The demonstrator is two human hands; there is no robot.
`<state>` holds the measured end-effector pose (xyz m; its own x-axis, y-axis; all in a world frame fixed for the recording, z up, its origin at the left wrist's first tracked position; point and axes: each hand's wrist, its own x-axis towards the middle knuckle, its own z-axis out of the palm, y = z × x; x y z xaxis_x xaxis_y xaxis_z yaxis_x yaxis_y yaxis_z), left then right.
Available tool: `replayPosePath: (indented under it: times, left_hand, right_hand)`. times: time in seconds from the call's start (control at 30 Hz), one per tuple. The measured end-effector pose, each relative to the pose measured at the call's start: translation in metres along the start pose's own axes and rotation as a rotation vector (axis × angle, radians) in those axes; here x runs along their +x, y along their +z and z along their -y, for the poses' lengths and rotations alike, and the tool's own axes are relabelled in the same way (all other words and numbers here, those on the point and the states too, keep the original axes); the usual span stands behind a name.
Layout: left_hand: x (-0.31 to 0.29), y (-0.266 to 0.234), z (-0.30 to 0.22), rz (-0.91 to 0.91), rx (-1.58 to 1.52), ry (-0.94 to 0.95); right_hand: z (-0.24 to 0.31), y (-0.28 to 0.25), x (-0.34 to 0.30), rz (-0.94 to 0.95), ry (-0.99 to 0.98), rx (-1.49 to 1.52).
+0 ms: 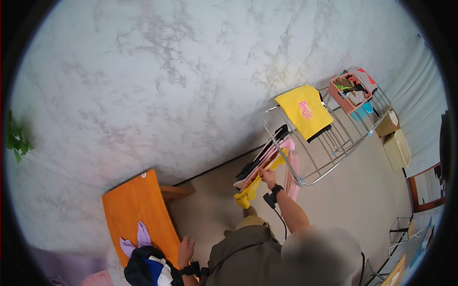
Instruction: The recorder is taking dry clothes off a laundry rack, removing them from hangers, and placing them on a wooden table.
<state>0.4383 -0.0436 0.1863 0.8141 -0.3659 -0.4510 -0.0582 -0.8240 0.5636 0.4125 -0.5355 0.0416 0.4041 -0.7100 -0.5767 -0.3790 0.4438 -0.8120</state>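
My right hand (pixel 268 178) reaches out to the end of a metal drying rack (pixel 318 181), fingers closed on a yellow garment (pixel 249 190). That garment hangs in a row with pink, dark and light clothes (pixel 250 174); its exact kind is hard to make out. My left hand (pixel 187 246) is empty beside the edge of an orange wooden table (pixel 133 200), its fingers loosely extended. Close to it lies a pile of dark, blue and white clothes (pixel 151 267), with a lilac garment (pixel 142 234) at its far side.
On the rack lie a yellow cloth (pixel 305 112) and a pink basket (pixel 336 97) of clothes. Pink striped fabric (pixel 292 176) hangs near my right wrist. Beige bins (pixel 397 150) stand beyond the rack, a black-framed stand (pixel 400 230) at far right. A marbled wall (pixel 181 95) rises ahead.
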Motion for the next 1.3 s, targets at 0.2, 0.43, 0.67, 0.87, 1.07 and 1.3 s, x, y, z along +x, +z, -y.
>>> replayPosePath:
  times: [0.2, 0.43, 0.67, 0.87, 1.07, 1.3]
  left_hand:
    - [0.003, 0.001, -0.015, 0.028, 0.034, 0.026]
    - [0.005, 0.0, -0.027, -0.159, 0.032, 0.258]
    - [-0.011, -0.02, -0.046, -0.427, -0.02, 0.172]
    - [-0.043, -0.056, -0.043, -0.842, -0.225, 0.132]
    - [-0.086, -0.073, -0.019, -1.138, 0.014, 0.145]
    - [-0.108, -0.1, 0.008, -1.193, -0.006, 0.087]
  right_hand:
    - [-0.018, 0.032, -0.051, 0.065, -0.074, -0.055]
    - [-0.004, 0.083, -0.15, 0.419, 0.064, 0.07]
    - [0.026, 0.133, -0.246, 0.837, 0.131, 0.118]
    - [0.055, 0.153, -0.337, 1.07, 0.152, 0.254]
    - [0.045, 0.174, -0.403, 1.195, 0.183, 0.238]
    - [0.036, 0.198, -0.455, 1.308, 0.108, 0.278]
